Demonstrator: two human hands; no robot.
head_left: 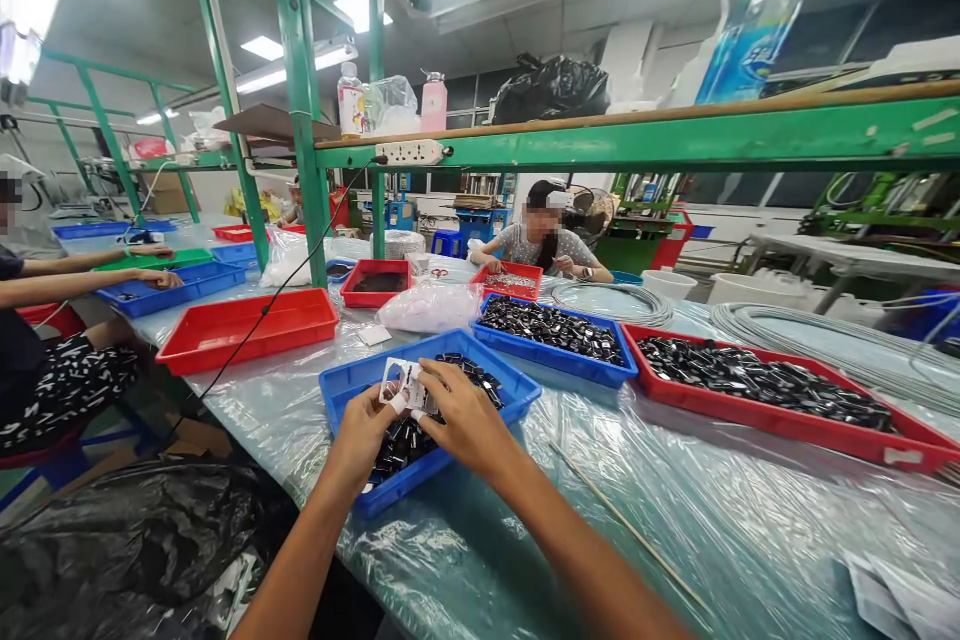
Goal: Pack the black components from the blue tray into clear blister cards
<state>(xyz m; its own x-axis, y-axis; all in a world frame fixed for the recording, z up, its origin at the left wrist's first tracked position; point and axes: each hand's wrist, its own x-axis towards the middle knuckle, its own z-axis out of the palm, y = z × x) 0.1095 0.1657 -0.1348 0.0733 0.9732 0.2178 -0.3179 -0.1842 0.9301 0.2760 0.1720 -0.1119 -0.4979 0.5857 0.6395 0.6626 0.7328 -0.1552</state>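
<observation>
Above a blue tray (442, 460) of small black parts, a small white piece with cut-outs (401, 382) is held between both hands. My left hand (365, 430) pinches its left and lower edge, with a white covering on a fingertip. From the right, my right hand (457, 410) grips the same piece with thumb and fingers, and its thumb also has a white covering. Both hands hide part of the black parts (401, 448) in the tray.
Right of the blue tray are a second blue tray (626, 368) and a long red tray (750, 420), both full of black parts. A red tray (247, 330) lies left. A thin stick (630, 527) rests on the plastic-covered table. Two people work farther off.
</observation>
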